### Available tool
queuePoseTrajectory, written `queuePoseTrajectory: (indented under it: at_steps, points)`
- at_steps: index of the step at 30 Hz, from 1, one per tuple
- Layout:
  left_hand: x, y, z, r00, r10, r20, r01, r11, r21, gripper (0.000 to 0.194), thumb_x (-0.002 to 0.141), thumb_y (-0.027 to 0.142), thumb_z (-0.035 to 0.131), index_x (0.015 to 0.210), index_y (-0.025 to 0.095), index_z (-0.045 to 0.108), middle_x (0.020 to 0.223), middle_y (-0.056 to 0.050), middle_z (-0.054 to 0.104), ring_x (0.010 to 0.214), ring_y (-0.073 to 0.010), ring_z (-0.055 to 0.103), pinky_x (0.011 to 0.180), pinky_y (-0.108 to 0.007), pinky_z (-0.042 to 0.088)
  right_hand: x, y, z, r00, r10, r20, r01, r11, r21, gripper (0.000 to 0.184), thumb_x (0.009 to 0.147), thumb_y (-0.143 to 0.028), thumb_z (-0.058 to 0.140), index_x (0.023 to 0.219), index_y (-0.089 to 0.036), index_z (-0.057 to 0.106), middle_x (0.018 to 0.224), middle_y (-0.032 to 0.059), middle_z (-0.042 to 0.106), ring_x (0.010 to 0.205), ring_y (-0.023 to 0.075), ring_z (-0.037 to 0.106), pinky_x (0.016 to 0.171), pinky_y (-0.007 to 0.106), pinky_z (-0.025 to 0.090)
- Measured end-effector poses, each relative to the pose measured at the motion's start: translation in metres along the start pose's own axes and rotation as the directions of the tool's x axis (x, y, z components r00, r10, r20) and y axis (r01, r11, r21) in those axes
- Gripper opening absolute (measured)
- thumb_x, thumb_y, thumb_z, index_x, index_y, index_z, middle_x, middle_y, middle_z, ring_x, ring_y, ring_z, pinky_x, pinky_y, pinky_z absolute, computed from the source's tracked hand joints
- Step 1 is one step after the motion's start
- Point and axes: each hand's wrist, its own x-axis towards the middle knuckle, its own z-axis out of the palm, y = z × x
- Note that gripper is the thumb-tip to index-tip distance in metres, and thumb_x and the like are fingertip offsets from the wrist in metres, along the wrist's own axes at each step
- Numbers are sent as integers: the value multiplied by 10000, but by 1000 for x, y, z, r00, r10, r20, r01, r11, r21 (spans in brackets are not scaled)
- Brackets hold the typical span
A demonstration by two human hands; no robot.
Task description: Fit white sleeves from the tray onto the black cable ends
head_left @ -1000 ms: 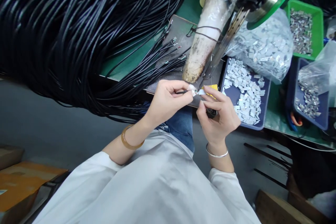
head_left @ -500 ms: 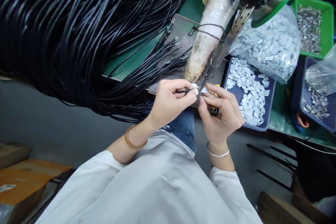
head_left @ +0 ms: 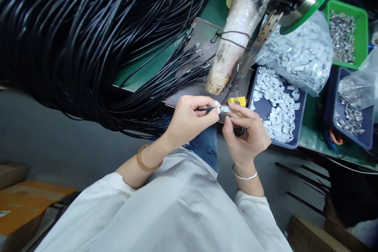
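Low in front of the bench, my left hand (head_left: 193, 116) pinches the end of a black cable (head_left: 206, 109), its fingertips wrapped in something white. A small metal-looking end piece with a flat pale-blue tab (head_left: 226, 109) sticks out to the right of those fingertips. My right hand (head_left: 246, 128) has its index and middle fingertips closed on that tab, while its thumb stands slightly apart below. How the cable's wires meet the tab is too small to tell. Just behind the fingers sits a yellow object (head_left: 238, 100), partly covered by my right hand.
Bundled black cables (head_left: 88, 47) fill the left, several stripped ends lying on a dark plate (head_left: 203, 27). A white wrapped tube (head_left: 228, 51) and metal arm (head_left: 255, 49) reach down above my hands. Rightward are a blue tray (head_left: 301, 122) of pale tabs, a plastic bag (head_left: 301, 55) and a green bin (head_left: 364, 33).
Both hands have come slightly down, away from the metal arm's tip. More of the pale tab and the yellow object now shows. My right thumb has moved off the piece.
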Motion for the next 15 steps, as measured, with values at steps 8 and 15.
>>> queuePoseTrajectory:
  at_steps: [8, 15]
  points:
    - [1, 3, -1, 999, 10, -31, -11, 1000, -26, 118, 736, 172, 629, 722, 99, 721, 599, 18, 567, 498, -41, 373, 442, -166, 269, 1, -1, 1, 1000, -27, -3, 26, 1000, -11, 223, 798, -45, 692, 905, -221, 606, 1153, 61, 744, 960, 188, 753, 761, 303, 662]
    - [-4, -2, -4, 998, -24, 50, 25, 1000, -18, 130, 781, 185, 619, 714, 106, 697, 556, 47, 470, 491, -33, 303, 441, -174, 224, -4, -1, -14, 996, -15, 91, 18, 999, -40, 196, 819, -73, 688, 927, -223, 623, 1078, 54, 768, 894, 178, 762, 728, 283, 631]
